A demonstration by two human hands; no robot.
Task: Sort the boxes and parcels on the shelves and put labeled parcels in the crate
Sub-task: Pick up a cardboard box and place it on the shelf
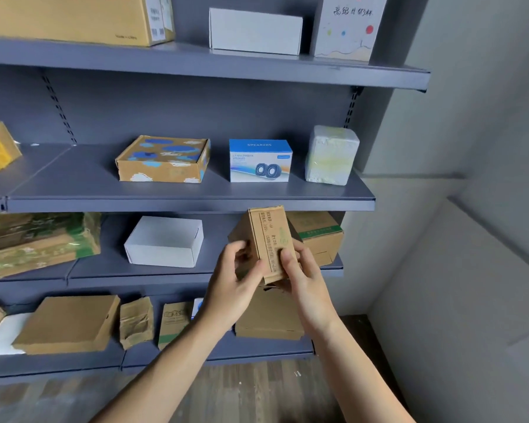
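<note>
head view: fingers of left hand and right hand clamped on upright printed cardboard box

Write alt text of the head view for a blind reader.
A left hand and a right hand grip a small brown printed cardboard box upright before grey metal shelves. Behind it, they hold a blue-and-white speaker box and a plain white cardboard box.

Wood-plank floor, brown-grey, runs along the near edge of the view. 1 small white scrap lies on it, near centre. Pale grey wall fills the right side; 1 horizontal ridge crosses it. Lower right: pale slanted panel, nearer than the wall.
</note>
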